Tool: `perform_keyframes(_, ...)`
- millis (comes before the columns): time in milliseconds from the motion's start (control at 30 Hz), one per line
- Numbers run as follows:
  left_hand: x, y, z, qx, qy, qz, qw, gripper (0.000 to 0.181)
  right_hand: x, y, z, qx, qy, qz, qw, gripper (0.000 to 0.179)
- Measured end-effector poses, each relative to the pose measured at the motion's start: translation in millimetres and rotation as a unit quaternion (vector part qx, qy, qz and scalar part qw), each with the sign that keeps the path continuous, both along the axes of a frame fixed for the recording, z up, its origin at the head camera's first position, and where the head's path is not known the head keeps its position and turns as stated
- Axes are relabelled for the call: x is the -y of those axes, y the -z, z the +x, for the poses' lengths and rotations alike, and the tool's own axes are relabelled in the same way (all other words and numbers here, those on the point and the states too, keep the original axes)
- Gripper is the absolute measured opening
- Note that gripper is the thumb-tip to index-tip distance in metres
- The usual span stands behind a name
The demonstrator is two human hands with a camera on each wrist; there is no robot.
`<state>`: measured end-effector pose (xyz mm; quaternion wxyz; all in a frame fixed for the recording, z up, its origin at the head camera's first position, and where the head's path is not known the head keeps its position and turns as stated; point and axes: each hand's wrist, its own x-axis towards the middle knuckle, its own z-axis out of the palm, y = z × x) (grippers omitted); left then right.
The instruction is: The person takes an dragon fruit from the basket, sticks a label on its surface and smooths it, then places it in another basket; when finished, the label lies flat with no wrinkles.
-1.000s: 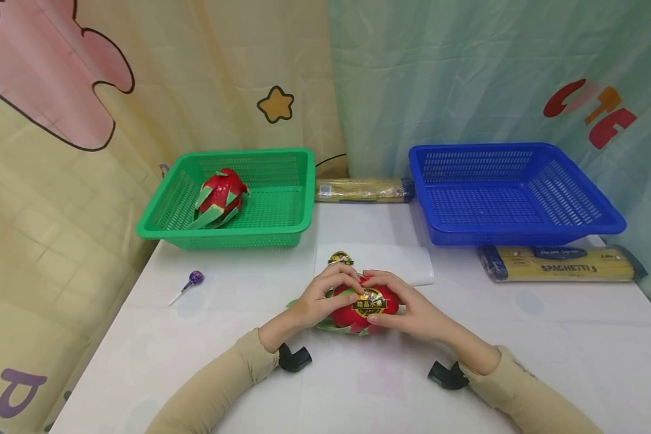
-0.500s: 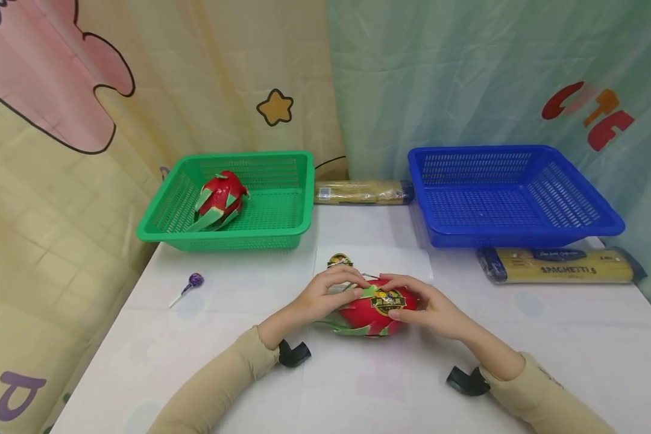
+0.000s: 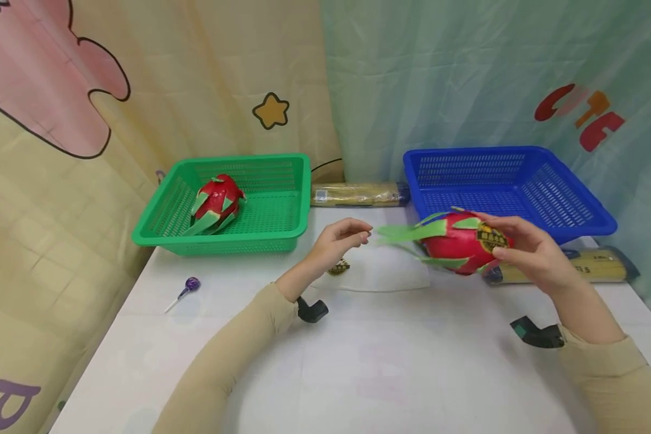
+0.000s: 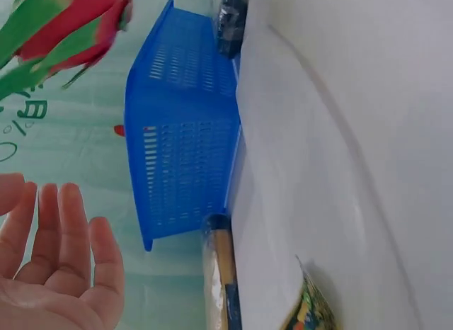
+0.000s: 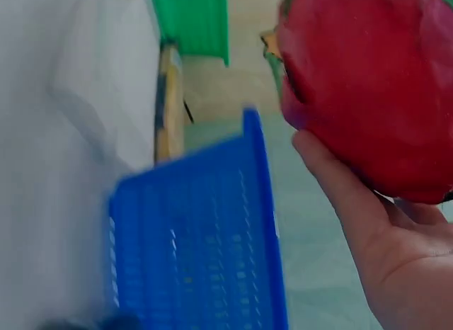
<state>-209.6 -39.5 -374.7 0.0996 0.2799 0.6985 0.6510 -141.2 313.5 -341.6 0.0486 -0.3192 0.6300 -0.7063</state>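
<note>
A red dragon fruit (image 3: 450,241) with green leaf tips and a black-and-gold sticker is held up above the table, tilted, its leaves pointing left. My right hand (image 3: 539,256) grips its sticker end, thumb below and fingers above, in front of the blue basket (image 3: 499,232). The right wrist view shows the dragon fruit's red skin (image 5: 368,96) large and close over the palm. Left of the leaf tips, my left hand (image 3: 336,241) hovers with loosely bent fingers, holding nothing. In the left wrist view its fingers (image 4: 71,231) are spread.
Another dragon fruit (image 3: 217,202) lies in the green basket (image 3: 233,241). A spaghetti pack (image 3: 358,194) lies between the baskets; another spaghetti pack (image 3: 602,265) is partly behind my right hand. A purple lollipop (image 3: 191,284) lies at left. A white sheet (image 3: 385,274) with a sticker (image 3: 339,267) lies mid-table.
The dragon fruit has risen off the table and moved right, toward the blue basket, in my right hand. My left hand has let go of it and moved up, away from the table's front.
</note>
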Motion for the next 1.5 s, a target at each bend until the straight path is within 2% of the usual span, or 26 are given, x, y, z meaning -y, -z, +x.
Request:
perform_keyframes(100,-17.3,-2.1,-8.6,0.013,-0.006,-0.005,0.9999,0.025,-13,-9.7,-14.3,0.018,0.07,-0.06,0.9956,0.046)
perform_keyframes(200,-36.9,-2.0,-12.4,0.038,0.005,-0.017,0.9991,0.027,-21,-15.4,-30.6,0.072,0.191,-0.059,0.9772,0.045)
perform_keyframes(267,-50.0,-0.6,-13.6,0.06,0.016,-0.023,0.9978,0.031,-26,-16.3,-41.6,0.112,0.261,-0.023,0.9584,0.046)
perform_keyframes(333,-62.5,1.7,-14.6,0.078,0.022,-0.028,0.9963,0.034,-30,-15.3,-51.7,0.136,0.313,0.053,0.9385,0.048)
perform_keyframes(433,-79.7,6.6,-16.2,0.096,0.019,-0.031,0.9947,0.037,-34,-11.3,-64.8,0.155,0.342,0.124,0.9186,0.052)
perform_keyframes(500,-89.8,10.2,-17.0,0.102,0.008,-0.032,0.9943,0.037,-35,-9.1,-71.7,0.159,0.349,0.154,0.9105,0.055)
perform_keyframes(567,-98.7,13.1,-17.4,0.1,-0.008,-0.03,0.9945,0.035,-35,-7.3,-77.5,0.165,0.351,0.156,0.9083,0.057)
perform_keyframes(800,-120.3,20.4,-18.8,0.077,-0.091,0.005,0.9928,0.024,-36,-2.1,-94.5,0.136,0.342,0.299,0.8804,0.066)
perform_keyframes(900,-123.5,20.7,-18.4,0.073,-0.11,0.007,0.9913,0.022,-37,-1.7,-99.5,0.13,0.32,0.346,0.8722,0.072)
perform_keyframes(1133,-124.6,18.6,-19.5,0.071,-0.106,0.01,0.9918,0.021,-36,-4.0,-106.3,0.135,0.266,0.413,0.8605,0.073)
perform_keyframes(1333,-121.5,15.3,-20.6,0.062,-0.091,-0.006,0.9939,0.023,-33,-5.0,-106.9,0.117,0.258,0.447,0.8485,0.072)
perform_keyframes(1433,-115.0,12.2,-20.9,0.04,-0.065,-0.035,0.9965,0.025,-29,-5.3,-104.4,0.096,0.264,0.473,0.8354,0.072)
perform_keyframes(1500,-106.3,8.4,-21.1,0.03,-0.039,-0.063,0.9968,0.027,-24,-6.4,-101.0,0.073,0.275,0.496,0.8201,0.074)
